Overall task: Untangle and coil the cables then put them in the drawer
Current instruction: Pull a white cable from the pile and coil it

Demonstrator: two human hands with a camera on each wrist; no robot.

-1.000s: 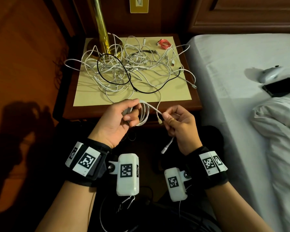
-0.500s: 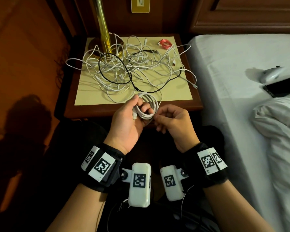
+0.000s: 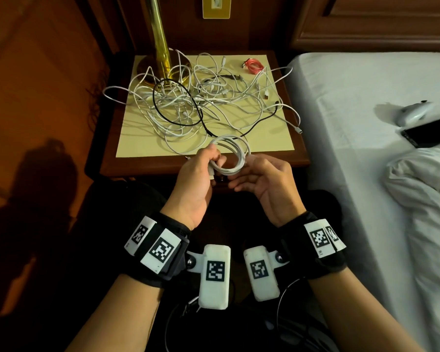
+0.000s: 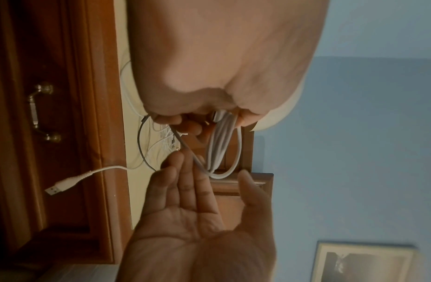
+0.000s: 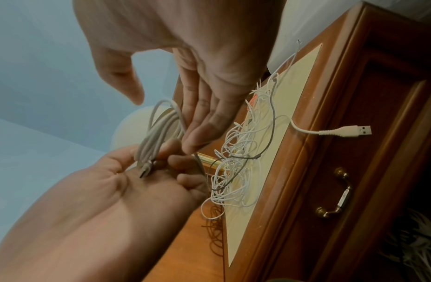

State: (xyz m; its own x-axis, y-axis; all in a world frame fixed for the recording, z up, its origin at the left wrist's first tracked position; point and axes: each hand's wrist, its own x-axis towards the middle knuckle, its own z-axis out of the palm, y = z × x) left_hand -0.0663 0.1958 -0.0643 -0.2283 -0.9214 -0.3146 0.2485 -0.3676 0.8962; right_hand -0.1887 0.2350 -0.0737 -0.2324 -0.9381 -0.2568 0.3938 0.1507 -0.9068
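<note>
The left hand (image 3: 196, 179) pinches a coiled white cable (image 3: 230, 154) between thumb and curled fingers, above the front edge of the nightstand (image 3: 299, 158). The right hand (image 3: 263, 182) is palm-up beside it, fingers nearly straight and relaxed, fingertips (image 5: 197, 141) just touching the coil without closing on it.

The head view shows the layout: the remaining tangled cables (image 3: 201, 105), white with 1 black cable (image 3: 173, 118) looped through, lie spread on the cream top panel (image 3: 277, 138) behind the hands. A small red cable (image 3: 253, 67) sits apart at the back right corner, and a brass lamp post (image 3: 160, 47) rises at the back left. A bed (image 3: 366, 123) stands to the right.

The right wrist view adds what the head view hides: the coil's connector end (image 5: 145, 170) rests against the left palm, and the drawer (image 5: 378, 152) front with its brass handle (image 5: 340, 196) is closed. 1 white USB plug (image 5: 354, 130) hangs over the nightstand edge above that drawer.

The left wrist view confirms several turns in the coil, gripped at 1 point, with the loop's far end reaching the right fingertips.
</note>
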